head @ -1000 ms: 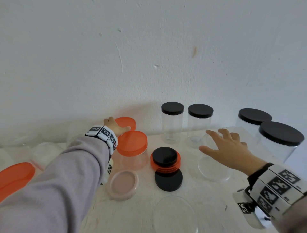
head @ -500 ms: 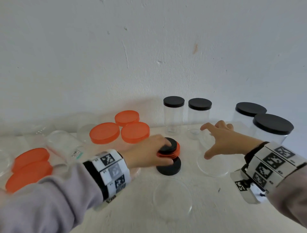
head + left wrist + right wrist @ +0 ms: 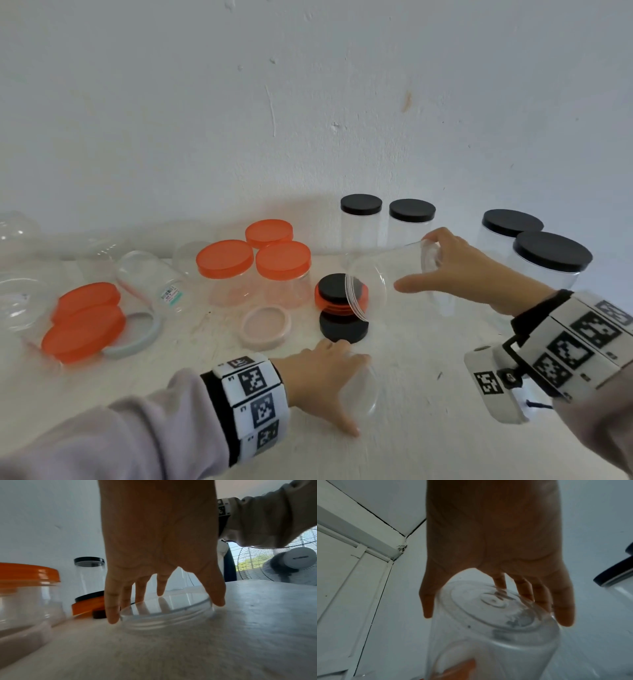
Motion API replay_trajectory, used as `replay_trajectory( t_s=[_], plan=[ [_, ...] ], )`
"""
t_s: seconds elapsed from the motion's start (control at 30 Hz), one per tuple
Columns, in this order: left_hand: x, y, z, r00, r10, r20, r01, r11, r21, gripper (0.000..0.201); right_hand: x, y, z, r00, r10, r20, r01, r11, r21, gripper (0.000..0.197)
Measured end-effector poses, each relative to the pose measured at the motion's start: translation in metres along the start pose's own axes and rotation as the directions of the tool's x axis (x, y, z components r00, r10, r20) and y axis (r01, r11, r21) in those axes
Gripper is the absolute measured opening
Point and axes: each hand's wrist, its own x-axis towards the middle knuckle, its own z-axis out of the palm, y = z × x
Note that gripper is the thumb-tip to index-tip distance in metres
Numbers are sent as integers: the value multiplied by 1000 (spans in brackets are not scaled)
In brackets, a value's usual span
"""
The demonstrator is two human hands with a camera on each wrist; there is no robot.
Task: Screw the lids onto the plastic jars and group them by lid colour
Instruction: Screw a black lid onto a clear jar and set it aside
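Note:
My right hand [image 3: 423, 265] grips a clear lidless jar [image 3: 378, 277] by its base, off the table and tipped on its side, mouth facing left. In the right wrist view thumb and fingers [image 3: 563, 616] wrap the jar's bottom [image 3: 494, 609]. My left hand [image 3: 340, 383] reaches down over a clear lid [image 3: 363, 399] near the table's front. In the left wrist view the thumb and fingers [image 3: 111, 612] straddle the rim of this lid [image 3: 168, 616], which lies flat. A black lid on an orange lid [image 3: 337, 291] is stacked over another black lid [image 3: 342, 330].
Three orange-lidded jars [image 3: 224, 263] stand left of centre, several black-lidded jars [image 3: 551, 262] at the back right. A pink lid [image 3: 265, 325] lies in front. Loose orange lids [image 3: 84, 322], a jar lying on its side [image 3: 150, 284] and other clear jars are at the left.
My left hand came back from the orange jars, passed over the lid stack and settled on the clear lid. My right hand took the clear jar, lifted it and tipped it sideways.

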Motion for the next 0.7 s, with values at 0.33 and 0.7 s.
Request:
replay_trajectory(
  t_s=[0.33, 0.7],
  plan=[
    [-57, -52, -10, 920, -265, -290, 153, 922, -356, 85, 8, -19, 31, 973, 45, 228, -133, 914, 383, 104],
    [-147, -102, -30, 637, -679, -365, 97, 541, -835, 66, 13, -54, 95, 865, -85, 495, -190, 857, 480, 79]
  ],
)
